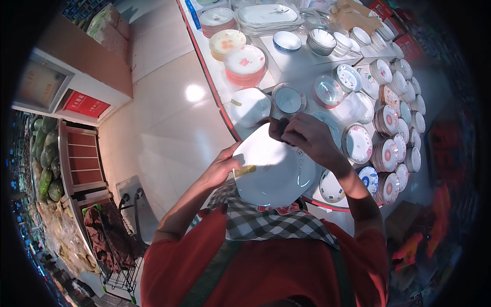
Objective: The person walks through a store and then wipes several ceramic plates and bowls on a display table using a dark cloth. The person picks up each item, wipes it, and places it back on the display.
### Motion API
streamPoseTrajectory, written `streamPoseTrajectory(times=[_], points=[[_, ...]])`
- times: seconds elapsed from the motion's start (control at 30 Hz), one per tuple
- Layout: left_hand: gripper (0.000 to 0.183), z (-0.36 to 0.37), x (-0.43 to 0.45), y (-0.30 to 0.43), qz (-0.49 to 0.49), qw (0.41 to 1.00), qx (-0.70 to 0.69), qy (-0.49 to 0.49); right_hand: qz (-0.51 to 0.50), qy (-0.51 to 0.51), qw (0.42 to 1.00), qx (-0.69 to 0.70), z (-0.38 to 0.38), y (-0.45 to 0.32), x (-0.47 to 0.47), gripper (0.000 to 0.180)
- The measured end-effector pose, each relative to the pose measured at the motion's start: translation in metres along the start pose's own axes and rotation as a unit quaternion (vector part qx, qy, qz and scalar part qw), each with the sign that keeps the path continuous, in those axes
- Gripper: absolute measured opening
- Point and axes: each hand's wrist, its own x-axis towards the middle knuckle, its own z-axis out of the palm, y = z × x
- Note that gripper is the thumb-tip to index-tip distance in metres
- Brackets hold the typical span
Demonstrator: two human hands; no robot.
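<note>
A large white plate (274, 180) with a yellow mark and small lettering is held up before my chest. My left hand (222, 165) grips its left rim, thumb on the upper face. My right hand (301, 132) holds a dark brown cloth (277, 129) at the plate's far edge, fingers closed on it. Just beyond the plate lie a similar white plate (249, 107) with a yellow mark and a round bowl (287, 100) on a plate. A pale blue-grey plate (326, 124) is partly hidden behind my right hand.
Stacked plates (245, 65), rectangular platters (267, 17) and bowls (321, 41) fill much of the red-edged display table (209, 76). More plate stacks (385, 153) stand to the right. At lower left are a wire cart (121, 274) with brown cloth and a produce stand (82, 157). Tiled floor runs left of the table.
</note>
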Motion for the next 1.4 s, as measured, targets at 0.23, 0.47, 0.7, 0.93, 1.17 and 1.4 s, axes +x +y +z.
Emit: streamPoseTrajectory(times=[0.23,0.47,0.7,0.93,1.17,1.4], points=[[0.063,0.007,-0.014,0.009,-0.014,0.999,0.038,-0.009,0.101,-0.029,0.994,-0.015,0.028,-0.012,-0.003,0.039],[0.064,0.001,-0.025,0.001,-0.012,0.999,0.031,0.011,0.210,0.072,0.972,-0.076,0.020,0.009,-0.022,0.030],[0.065,0.003,-0.028,0.010,-0.006,1.000,0.012,0.025,0.166,0.152,0.974,0.028,-0.012,0.008,-0.018,0.025],[0.053,0.010,-0.024,0.006,-0.020,0.996,-0.021,0.085,-0.025,0.111,0.988,-0.109,-0.002,-0.046,0.005,0.031],[0.058,0.012,-0.008,0.000,0.041,0.993,-0.013,0.113,-0.099,0.035,0.978,-0.181,0.061,-0.041,0.019,0.028],[0.052,0.011,0.013,-0.004,0.062,0.975,-0.118,0.178,-0.121,-0.042,0.980,-0.152,0.090,-0.044,0.019,0.023]])
